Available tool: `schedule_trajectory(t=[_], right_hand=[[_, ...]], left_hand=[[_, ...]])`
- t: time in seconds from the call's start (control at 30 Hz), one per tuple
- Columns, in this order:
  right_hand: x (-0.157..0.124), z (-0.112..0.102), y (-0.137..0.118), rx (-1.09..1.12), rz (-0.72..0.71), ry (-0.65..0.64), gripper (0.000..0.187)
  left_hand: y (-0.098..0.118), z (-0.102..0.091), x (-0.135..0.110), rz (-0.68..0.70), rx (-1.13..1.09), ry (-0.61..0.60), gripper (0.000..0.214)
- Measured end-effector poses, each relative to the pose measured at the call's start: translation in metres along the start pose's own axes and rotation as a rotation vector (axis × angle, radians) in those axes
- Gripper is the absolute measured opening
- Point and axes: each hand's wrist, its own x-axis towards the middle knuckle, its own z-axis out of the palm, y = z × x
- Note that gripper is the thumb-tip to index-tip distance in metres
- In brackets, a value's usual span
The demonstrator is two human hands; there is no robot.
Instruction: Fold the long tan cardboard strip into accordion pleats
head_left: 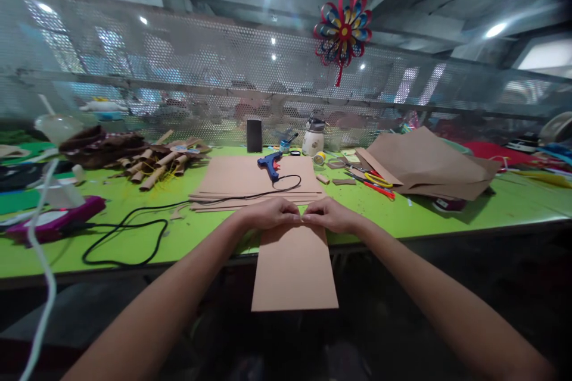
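A sheet of brown kraft paper [295, 268] lies over the front edge of the green table, its near part sticking out toward me. At its far end my left hand [272, 213] and my right hand [328, 214] meet, fingertips almost touching. Both hands are closed in a pinch on the sheet's far edge, which the fingers partly hide. Just beyond them is a stack of brown paper sheets [232, 175]. A blue hot glue gun [270, 165] with a red trigger rests on that stack, its black cord [214, 199] running left.
On the left are a purple power strip [58, 217], a white cable [47, 268] and rolled brown paper tubes [154, 175]. Scissors [373, 181] and a large pile of brown paper [429, 164] lie right. A bottle [313, 138] stands behind; a paper flower ornament [343, 31] hangs above.
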Motion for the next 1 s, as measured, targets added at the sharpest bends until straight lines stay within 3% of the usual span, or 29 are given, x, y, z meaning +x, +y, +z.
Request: schedule_trajectory(t=[0.23,0.53,0.73,1.0], right_hand=[[0.001,0.006,0.013,0.099,-0.008,0.049,0.037],[-0.004,0.008,0.021,0.177,0.002,0.116,0.037],[-0.002,0.008,0.014,0.092,-0.014,0.123,0.033],[0.0,0.0,0.006,-0.054,-0.039,0.007,0.029]], left_hand=[[0.003,-0.002,-0.005,-0.033,-0.007,0.022,0.048],[0.004,-0.022,-0.02,-0.07,-0.061,-0.086,0.05],[-0.004,-0.023,-0.021,-0.076,-0.16,-0.089,0.041],[-0.015,-0.02,-0.021,-0.182,-0.328,-0.129,0.039]])
